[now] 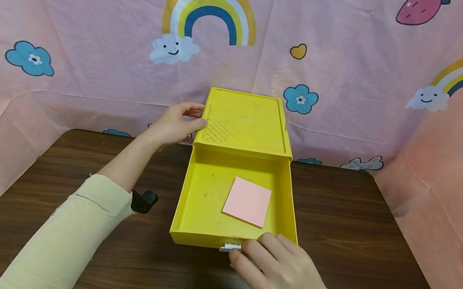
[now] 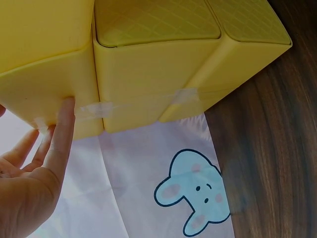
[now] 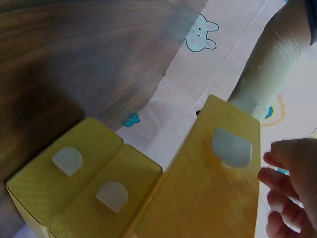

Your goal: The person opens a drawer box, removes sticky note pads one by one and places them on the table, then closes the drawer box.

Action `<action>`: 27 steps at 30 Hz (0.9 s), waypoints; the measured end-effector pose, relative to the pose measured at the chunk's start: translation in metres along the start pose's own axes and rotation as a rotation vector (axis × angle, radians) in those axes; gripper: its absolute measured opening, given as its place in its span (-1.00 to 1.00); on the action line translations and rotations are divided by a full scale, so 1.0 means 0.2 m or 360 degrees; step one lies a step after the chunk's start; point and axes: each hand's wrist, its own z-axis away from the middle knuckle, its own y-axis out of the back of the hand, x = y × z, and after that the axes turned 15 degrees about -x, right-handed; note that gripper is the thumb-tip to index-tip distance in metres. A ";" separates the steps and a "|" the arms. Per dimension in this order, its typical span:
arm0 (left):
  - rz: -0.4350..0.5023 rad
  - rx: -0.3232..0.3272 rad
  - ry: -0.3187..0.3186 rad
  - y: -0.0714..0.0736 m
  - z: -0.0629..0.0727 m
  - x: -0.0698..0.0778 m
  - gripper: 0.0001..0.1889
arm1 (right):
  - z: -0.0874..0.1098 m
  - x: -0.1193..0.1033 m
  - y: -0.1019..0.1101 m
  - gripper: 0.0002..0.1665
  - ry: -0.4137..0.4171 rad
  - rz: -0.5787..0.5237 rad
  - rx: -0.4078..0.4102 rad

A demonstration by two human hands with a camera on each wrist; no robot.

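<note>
A yellow drawer unit [image 1: 245,117] stands at the back of the table, its top drawer [image 1: 206,209] pulled out. Inside lies a pink sticky note pad [image 1: 247,202]. My left hand [image 1: 175,125] rests against the unit's left side; in the left wrist view its straight fingers [image 2: 62,131] touch the yellow wall. Close over the drawer's front rim is my right hand [image 1: 281,271], beside the white handle [image 1: 230,247]. In the right wrist view, the right hand's loosely bent fingers [image 3: 280,186] stand just off the drawer front and its handle, with nothing between them.
Below the pulled-out drawer, two lower drawers with pale handles [image 3: 68,161] are pushed in. Clear tape [image 2: 185,95] runs along the unit's side. A patterned pink cloth [image 1: 108,52] hangs behind the dark wooden table [image 1: 334,224] and along its sides.
</note>
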 end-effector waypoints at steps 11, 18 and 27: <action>-0.0003 -0.0002 0.0000 0.00 0.00 -0.01 -0.43 | -0.03 0.08 0.05 -0.69 0.0032 -0.0133 -0.0099; -0.0012 -0.0002 0.0003 0.00 0.00 -0.01 -0.43 | -0.05 0.12 0.05 -0.69 0.0009 -0.0255 -0.0149; -0.0002 0.0006 0.0001 0.00 0.00 -0.01 -0.43 | -0.06 0.19 0.06 -0.92 0.0012 -0.0331 -0.0311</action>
